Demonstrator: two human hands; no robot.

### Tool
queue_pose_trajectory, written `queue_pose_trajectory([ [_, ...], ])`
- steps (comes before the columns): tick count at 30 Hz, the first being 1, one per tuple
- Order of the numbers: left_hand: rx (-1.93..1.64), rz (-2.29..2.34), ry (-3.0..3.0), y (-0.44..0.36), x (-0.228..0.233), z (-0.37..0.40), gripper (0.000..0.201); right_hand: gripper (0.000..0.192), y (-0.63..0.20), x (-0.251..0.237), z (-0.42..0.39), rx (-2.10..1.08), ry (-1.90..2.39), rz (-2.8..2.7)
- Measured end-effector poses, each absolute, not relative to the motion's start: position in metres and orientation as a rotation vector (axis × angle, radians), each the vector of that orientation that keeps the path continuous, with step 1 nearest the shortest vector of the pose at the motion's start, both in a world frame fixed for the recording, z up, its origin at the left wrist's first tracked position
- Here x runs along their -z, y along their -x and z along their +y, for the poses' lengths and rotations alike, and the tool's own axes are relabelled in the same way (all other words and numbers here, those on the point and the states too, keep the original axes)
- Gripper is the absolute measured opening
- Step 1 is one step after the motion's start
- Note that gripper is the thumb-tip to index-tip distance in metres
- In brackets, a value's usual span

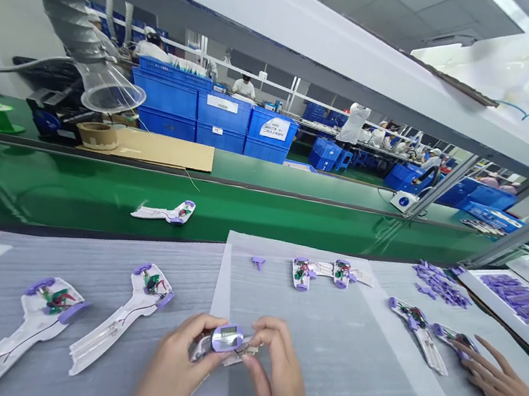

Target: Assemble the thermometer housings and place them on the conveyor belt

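Our count at the bench

We see seven open white-and-purple plastic handle shells (147,286), one loose purple plastic clip (258,262), four big blue plastic crates (222,113) and three hands (504,383).

bare foam sheet (321,343) ahead, shells (318,271) beyond

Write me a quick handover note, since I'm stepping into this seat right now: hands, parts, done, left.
Left hand and right hand together hold one white handle unit, purple display piece on top, over the foam sheet.
Two open units lie to the left, circuit boards exposed; two more lie ahead. One sits on the green conveyor.
A co-worker's hand touches units at right.
Done or left: cannot tell.
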State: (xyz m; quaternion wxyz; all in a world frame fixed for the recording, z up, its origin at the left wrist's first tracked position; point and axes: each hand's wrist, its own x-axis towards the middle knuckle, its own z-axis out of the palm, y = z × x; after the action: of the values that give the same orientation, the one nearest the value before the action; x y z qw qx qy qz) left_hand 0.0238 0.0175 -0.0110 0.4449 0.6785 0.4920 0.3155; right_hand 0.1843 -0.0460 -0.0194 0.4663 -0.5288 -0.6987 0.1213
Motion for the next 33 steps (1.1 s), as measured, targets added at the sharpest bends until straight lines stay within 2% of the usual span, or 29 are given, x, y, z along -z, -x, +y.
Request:
queue_pose_trajectory([
  [3, -0.789, 1.214, -1.751, -0.027, 0.012, 0.016, 0.017, 0.019, -0.185, 0.020, -0.044, -0.383, 1.296, -1.601],
  [7, -0.750, 1.198, -1.769, -0.032, 0.006, 0.013, 0.015, 0.015, -0.182, 0.019, -0.039, -0.419, 1.328, -1.606],
  [15, -0.740, 1.224, -1.753, -0.034, 0.002, 0.013, 0.017, 0.015, -0.180, 0.023, -0.036, -0.255, 1.314, -1.659],
  [20, -0.849, 1.205, -1.722, -0.040, 0.010, 0.017, 0.012, 0.011, -0.170, 0.039, -0.038, -0.338, 1.325, -1.453],
  [23, -0.980, 1.154, -1.732, -0.043, 0.017, 0.017, 0.010, 0.030, -0.156, 0.049, -0.036, -0.343, 1.389, -1.249],
  [25, -1.019, 1.109, -1.731, -0.044, 0.024, 0.014, 0.013, 0.035, -0.148, 0.053, -0.035, -0.335, 1.413, -1.213],
  [30, -0.971, 0.998, -1.646, -0.039, 0.038, 0.004, 0.034, 0.032, -0.140, 0.053, -0.032, -0.265, 1.470, -1.189],
  [33, -0.977, 0.943, -1.658, -0.036, 0.040, 0.001, 0.034, 0.034, -0.142, 0.050, -0.032, -0.244, 1.457, -1.213],
])
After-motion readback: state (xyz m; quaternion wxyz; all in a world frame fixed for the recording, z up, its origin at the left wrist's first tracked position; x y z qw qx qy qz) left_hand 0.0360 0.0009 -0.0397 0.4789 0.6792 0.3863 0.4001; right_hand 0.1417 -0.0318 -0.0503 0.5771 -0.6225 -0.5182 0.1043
